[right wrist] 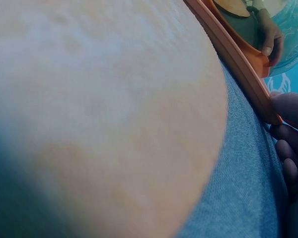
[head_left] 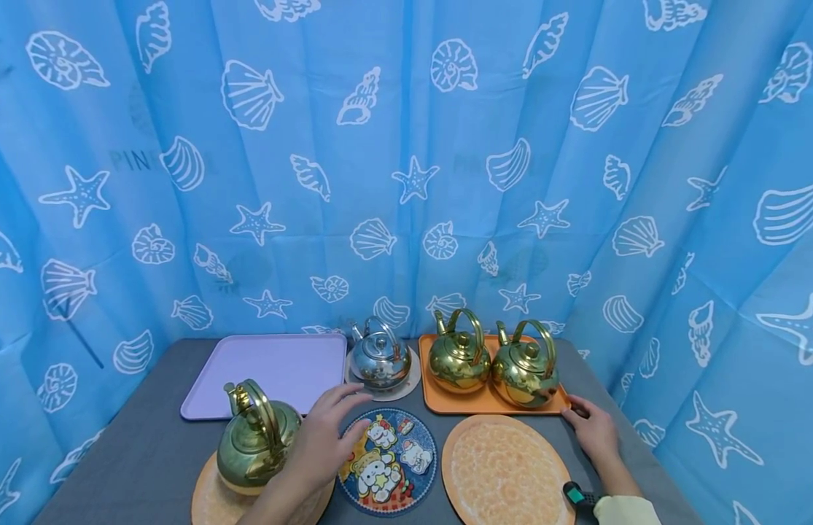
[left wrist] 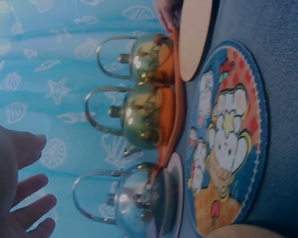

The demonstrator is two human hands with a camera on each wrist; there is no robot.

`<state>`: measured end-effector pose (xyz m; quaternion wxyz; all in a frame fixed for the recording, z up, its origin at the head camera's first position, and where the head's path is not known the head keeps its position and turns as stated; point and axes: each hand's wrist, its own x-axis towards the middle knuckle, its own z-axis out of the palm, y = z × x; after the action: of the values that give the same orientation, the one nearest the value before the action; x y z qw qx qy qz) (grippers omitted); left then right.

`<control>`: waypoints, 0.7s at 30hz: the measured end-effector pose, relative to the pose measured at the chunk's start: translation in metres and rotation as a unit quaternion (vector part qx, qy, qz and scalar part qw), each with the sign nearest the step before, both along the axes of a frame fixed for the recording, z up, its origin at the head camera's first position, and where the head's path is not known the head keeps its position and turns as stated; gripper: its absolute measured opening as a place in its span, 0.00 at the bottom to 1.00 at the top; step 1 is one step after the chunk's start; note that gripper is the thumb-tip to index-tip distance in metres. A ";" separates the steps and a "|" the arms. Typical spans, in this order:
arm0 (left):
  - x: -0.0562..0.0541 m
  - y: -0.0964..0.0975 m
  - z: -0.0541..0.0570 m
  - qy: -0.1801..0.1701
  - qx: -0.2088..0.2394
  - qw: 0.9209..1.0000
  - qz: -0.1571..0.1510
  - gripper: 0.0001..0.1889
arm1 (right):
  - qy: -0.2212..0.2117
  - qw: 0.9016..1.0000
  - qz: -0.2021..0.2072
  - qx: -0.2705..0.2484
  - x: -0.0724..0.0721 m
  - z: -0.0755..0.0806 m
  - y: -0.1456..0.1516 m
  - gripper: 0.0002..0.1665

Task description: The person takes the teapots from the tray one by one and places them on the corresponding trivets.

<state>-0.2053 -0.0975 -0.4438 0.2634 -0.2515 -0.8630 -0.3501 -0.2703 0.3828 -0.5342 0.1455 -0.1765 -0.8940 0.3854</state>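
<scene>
My right hand [head_left: 595,432] pinches the front right corner of an orange tray [head_left: 445,401], thumb on top and fingers below in the right wrist view. Two gold kettles, one [head_left: 460,362] left and one [head_left: 526,372] right, stand side by side on that tray. With fingers spread and nothing in them, my left hand [head_left: 327,434] hangs in the air beside a third gold kettle [head_left: 255,437], which stands on a round tan mat [head_left: 205,499]. It partly overlaps a round blue mat [head_left: 415,430] with cartoon figures in the head view.
A silver kettle [head_left: 380,357] stands on a round pale mat [head_left: 406,390] at the back middle. Left of it lies a lilac tray [head_left: 275,364]. Another round tan mat [head_left: 507,474] lies in front of the orange tray. Behind the grey table hangs a blue shell-print curtain [head_left: 406,182].
</scene>
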 end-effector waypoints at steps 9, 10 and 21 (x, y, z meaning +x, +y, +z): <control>-0.014 0.016 -0.014 -0.041 0.030 0.998 -0.037 0.17 | -0.006 1.000 -0.004 -0.003 0.001 0.000 -0.001 0.24; -0.016 0.018 -0.015 -0.050 0.033 0.997 -0.044 0.17 | -0.005 1.000 -0.004 -0.003 0.000 0.000 -0.001 0.24; -0.031 0.042 -0.030 -0.132 0.066 0.985 -0.092 0.22 | -0.008 1.000 -0.003 -0.005 -0.001 0.000 -0.001 0.25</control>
<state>-0.2366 -0.0557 -0.4735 0.1299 -0.2633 -0.8387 -0.4587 -0.2711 0.3822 -0.5346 0.1381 -0.1829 -0.8927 0.3881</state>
